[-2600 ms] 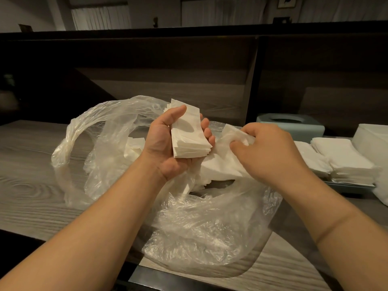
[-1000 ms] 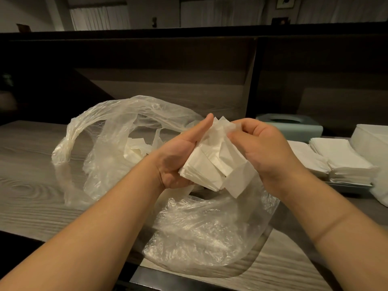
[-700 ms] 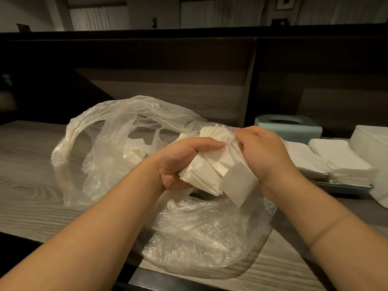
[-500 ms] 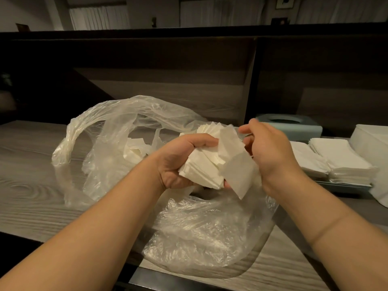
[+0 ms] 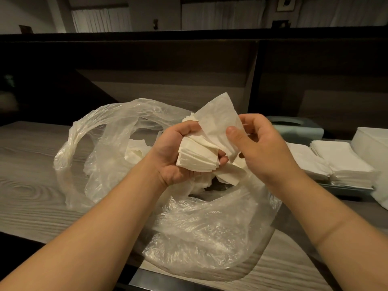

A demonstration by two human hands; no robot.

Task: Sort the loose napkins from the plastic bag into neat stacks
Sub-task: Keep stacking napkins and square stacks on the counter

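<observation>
Toward the left end of the counter (image 5: 31,164) the plastic bag (image 5: 109,143) lies slumped and open, its mouth turned to the person, with more loose napkins (image 5: 136,151) showing through the film inside. Above the bag's middle the left hand (image 5: 174,156) is curled round a gathered stack of napkins (image 5: 197,158), thumb over the top and fingers beneath; the stack's long axis slopes from upper left to lower right, its cut edges fanned unevenly toward the person. Just right of it the right hand (image 5: 262,148) pinches a single unfolded napkin (image 5: 218,120) between thumb and fingers, the sheet standing up with one corner pointing toward the back wall. The step in hand looks like joining this sheet to the stack. To do it well, it would probably help to fold or flatten the sheet first, lay it with its edges parallel to the stack's long side, then square the bundle against the palm before setting it down. Near the counter's right edge finished stacks (image 5: 344,162) lie side by side on a tray (image 5: 352,189), just in front of a tissue box (image 5: 298,129).
</observation>
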